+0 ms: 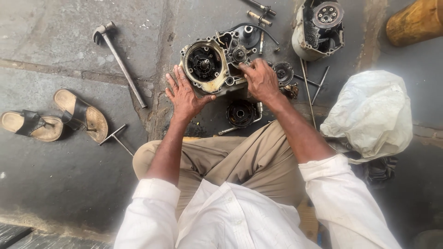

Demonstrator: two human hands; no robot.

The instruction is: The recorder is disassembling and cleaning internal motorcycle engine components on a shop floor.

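You're steadying the opened engine case [210,64] on the floor [60,175] w/ left hand [184,94] flat, grip released, right hand [262,80] pinching at its gears, cover already off, clutch parts [241,113] & hammer [119,60] lying nearby.

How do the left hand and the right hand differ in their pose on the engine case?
The left hand lies flat with fingers spread against the near-left edge of the engine case; the right hand is curled, fingertips working at the small gears on its right side. The left hand holds nothing; whether the right hand pinches a part cannot be told. Both are bare and touch the case.
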